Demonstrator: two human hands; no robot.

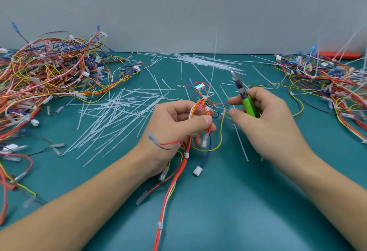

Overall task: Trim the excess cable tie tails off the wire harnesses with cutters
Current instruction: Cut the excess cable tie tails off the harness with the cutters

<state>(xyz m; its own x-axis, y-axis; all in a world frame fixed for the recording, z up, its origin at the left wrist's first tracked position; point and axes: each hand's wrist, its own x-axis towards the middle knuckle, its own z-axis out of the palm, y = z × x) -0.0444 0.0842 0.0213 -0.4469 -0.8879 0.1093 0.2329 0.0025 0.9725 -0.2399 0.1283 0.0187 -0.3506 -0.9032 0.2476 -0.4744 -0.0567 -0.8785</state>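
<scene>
My left hand (176, 125) grips a wire harness (200, 111) of red, orange, yellow, white and blue wires above the teal table. Its wires trail down past my wrist toward the front edge, with white cable ties (160, 225) along them. A long thin tie tail (214, 66) rises from the harness toward the wall. My right hand (264, 119) holds green-handled cutters (245, 97), jaws pointing up and away, while its thumb and forefinger pinch a small tie (225, 110) on the harness's wires.
A large heap of harnesses (49, 76) fills the left side of the teal table (228, 201). Another heap (327, 84) lies at the right, with a red object (339, 55) behind it. Cut white tie tails (119, 115) litter the middle. A grey wall stands behind.
</scene>
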